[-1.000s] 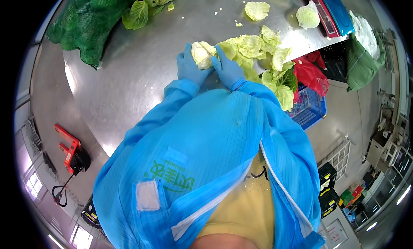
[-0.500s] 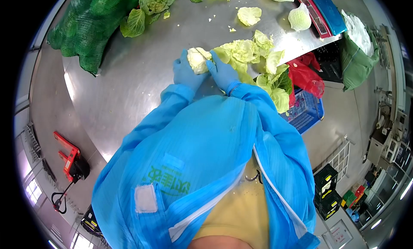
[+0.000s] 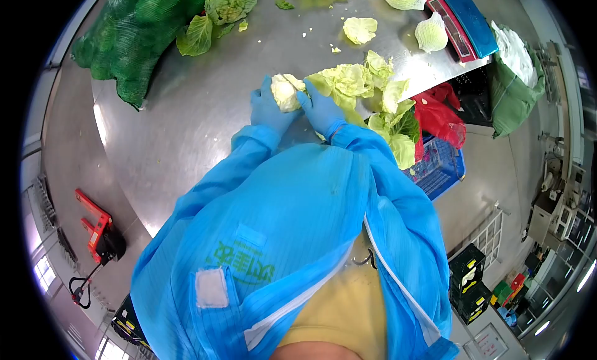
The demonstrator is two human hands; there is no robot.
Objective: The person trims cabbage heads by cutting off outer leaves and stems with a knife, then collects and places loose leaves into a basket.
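Observation:
Between my blue-gloved hands is a small, pale cabbage (image 3: 286,92), stripped down to whitish leaves. My left hand (image 3: 270,109) cups it from the left and below, fingers wrapped around its side. On the other side, my right hand (image 3: 323,106) has its thumb and fingers at the cabbage's right edge; whether they pinch a leaf there is too small to tell. Loose yellow-green cabbage leaves (image 3: 348,80) lie in a heap just right of my right hand, spreading toward the table edge.
A steel table (image 3: 186,124) lies under my hands. Green net sacks of cabbages (image 3: 124,49) stand back left, beside a loose cabbage (image 3: 229,4). Net-wrapped cabbages (image 3: 431,33) sit near a red and blue device (image 3: 460,24). A red net bag (image 3: 440,116) hangs over a blue crate (image 3: 438,167).
The cabbage has turned slightly in my hands, and its top leaf edge looks different. My hands stay in nearly the same place; the whole view has shifted a little.

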